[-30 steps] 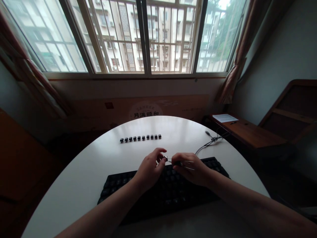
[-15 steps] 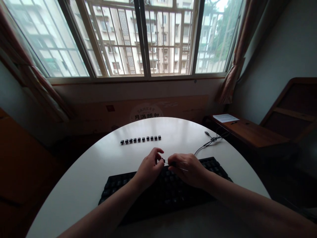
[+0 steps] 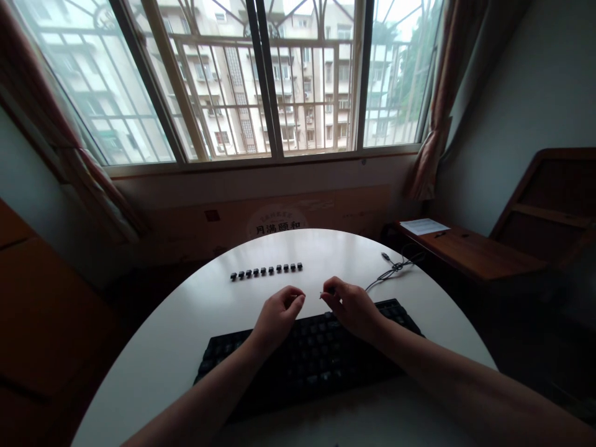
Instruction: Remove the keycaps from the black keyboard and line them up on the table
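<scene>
Head view: two hands (image 3: 336, 313) over one keyboard (image 3: 311, 357), ten key caps (image 3: 263, 271) in a row

Two bare hands of one person are above the far part of the keyboard, near to each other but apart. On the left hand (image 3: 275, 315), thumb and first finger are brought together at the tips; what lies between them is too small to tell. The right hand (image 3: 352, 307) has its fingers curled and its thumb close to the first finger, with a small shiny thing (image 3: 321, 295) pinched at the tips; its shape I cannot make out.

One black keyboard lies on one white round table (image 3: 162, 347). Hands and forearms cover parts of it, and its near side is very dark, so its keys cannot be counted. Beyond the left hand, ten small black key caps stand in one line, with narrow gaps. One dark cable (image 3: 393, 269) lies tangled on the right; where it joins the keyboard is hidden behind the right hand. The table's near part and both forearms are cut off by the lower edge.
</scene>
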Tool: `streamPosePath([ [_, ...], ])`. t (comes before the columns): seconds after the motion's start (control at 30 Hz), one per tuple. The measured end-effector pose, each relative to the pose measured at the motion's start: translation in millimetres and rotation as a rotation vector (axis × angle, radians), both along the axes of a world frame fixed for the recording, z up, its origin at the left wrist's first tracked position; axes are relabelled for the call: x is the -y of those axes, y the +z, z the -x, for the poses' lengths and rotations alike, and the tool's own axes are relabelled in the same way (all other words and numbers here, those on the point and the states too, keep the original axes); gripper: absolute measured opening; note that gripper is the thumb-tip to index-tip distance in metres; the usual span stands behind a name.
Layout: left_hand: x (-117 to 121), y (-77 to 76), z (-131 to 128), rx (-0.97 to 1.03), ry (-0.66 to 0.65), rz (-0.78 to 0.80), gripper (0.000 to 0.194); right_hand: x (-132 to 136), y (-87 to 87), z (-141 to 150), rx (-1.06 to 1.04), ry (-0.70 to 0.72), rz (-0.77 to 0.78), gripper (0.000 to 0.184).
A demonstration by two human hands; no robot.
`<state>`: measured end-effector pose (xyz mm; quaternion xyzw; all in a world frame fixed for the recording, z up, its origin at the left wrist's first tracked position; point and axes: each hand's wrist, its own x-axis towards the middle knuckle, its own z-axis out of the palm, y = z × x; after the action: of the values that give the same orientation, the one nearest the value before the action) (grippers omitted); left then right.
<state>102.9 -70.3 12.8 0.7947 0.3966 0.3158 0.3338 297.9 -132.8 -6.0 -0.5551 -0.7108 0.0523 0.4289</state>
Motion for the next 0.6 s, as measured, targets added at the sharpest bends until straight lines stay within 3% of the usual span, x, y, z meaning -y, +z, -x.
streamPosePath([
  [0.27, -10.5, 15.6, 7.8, 0.034, 0.023, -0.033, 0.033, -0.9, 4.4, -0.1, -0.107, -0.001, 0.015, 0.019],
  [0.43, -49.3, 31.2, 8.1, -0.065, 0.038, -0.221, 0.025, -1.4, 5.1, -0.2, -0.144, 0.0, 0.01, 0.016],
  [0.6, -95.0, 38.6, -18.3, -0.266, 0.04, -0.338, 0.025, -1.8, 6.3, -1.3, -0.167, 0.007, 0.001, 0.016],
])
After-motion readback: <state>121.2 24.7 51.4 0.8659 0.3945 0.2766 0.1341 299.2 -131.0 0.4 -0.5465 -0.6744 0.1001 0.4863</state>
